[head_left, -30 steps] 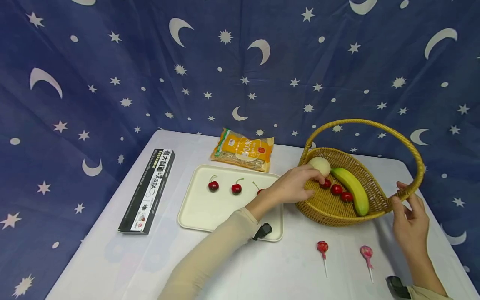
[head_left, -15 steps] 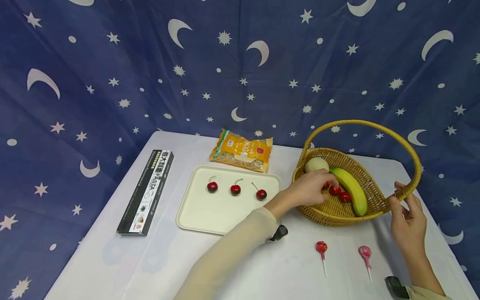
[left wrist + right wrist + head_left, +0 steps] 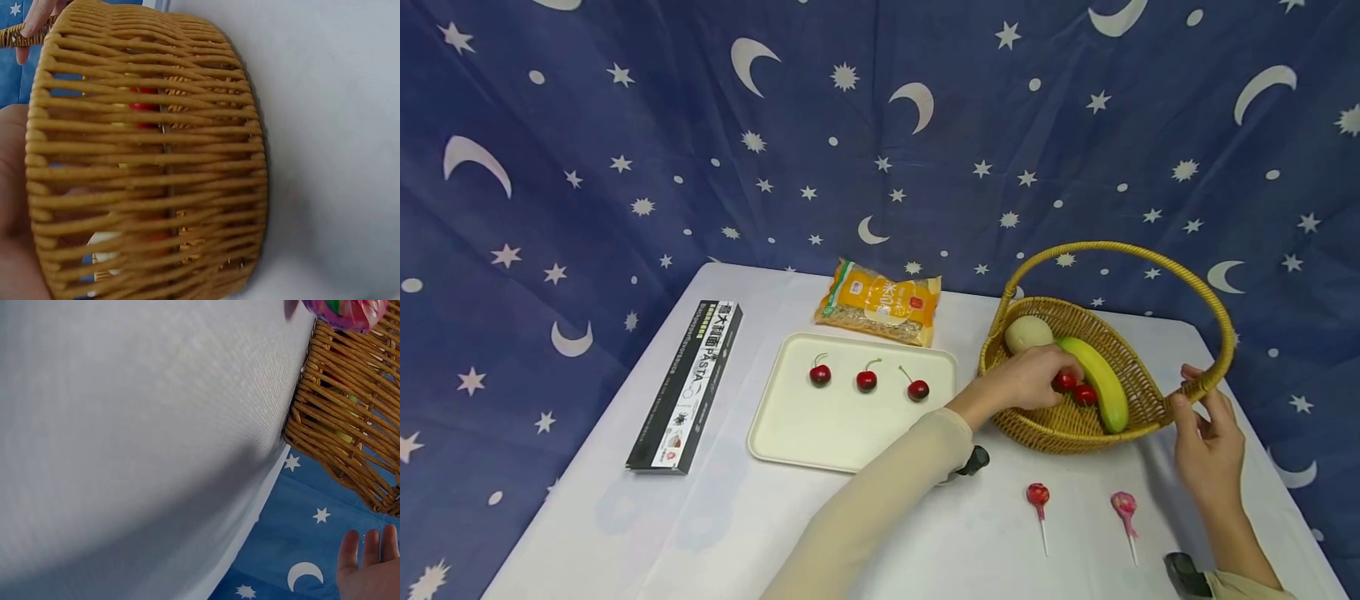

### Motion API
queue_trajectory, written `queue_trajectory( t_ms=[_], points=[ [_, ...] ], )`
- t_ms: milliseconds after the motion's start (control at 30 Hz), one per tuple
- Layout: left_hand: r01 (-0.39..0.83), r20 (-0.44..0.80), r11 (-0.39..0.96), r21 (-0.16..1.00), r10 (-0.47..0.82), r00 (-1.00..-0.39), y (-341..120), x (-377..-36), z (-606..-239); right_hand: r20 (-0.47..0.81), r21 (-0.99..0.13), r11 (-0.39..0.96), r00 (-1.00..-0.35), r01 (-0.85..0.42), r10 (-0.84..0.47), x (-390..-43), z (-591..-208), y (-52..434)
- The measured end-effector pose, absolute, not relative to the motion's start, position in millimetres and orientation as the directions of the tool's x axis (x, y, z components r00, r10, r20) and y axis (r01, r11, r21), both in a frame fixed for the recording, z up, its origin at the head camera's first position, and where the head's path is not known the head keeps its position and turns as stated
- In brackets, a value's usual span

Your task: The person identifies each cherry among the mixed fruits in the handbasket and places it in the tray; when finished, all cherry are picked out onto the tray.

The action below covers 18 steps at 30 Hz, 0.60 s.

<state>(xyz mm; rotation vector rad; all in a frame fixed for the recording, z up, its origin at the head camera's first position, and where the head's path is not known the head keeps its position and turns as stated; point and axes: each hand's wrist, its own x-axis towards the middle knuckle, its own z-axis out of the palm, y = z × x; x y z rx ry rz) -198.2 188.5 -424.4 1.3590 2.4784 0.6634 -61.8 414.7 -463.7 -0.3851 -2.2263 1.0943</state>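
Wicker basket (image 3: pixel 1051 444), arched handle (image 3: pixel 1112 247), on white-covered table (image 3: pixel 737 533). Right hand (image 3: pixel 1212 450): grips handle's base, thumb and fingers closed round it. Left hand (image 3: pixel 1036 377): inside basket, fingertips hidden; whether gripping is indiscernible. Banana (image 3: pixel 1103 385): beside left hand. Cherries (image 3: pixel 1084 395), two visible: apparently being handled; next move seemingly needs a light pinch.

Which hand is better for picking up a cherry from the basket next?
Probably the left hand: it's in the basket, close by the red cherries. The right hand is farther from them, outside the basket, holding the handle near its lower end.
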Motion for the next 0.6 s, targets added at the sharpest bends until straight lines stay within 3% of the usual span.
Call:
queue_trajectory(
  t_ms=[600],
  points=[
    [0.73, -0.039, 0.439, 0.524, 0.868, -0.494, 230, -196, -439, 0.438, -0.782, 0.62, -0.761, -0.06, 0.479, -62, -463, 417]
  ],
)
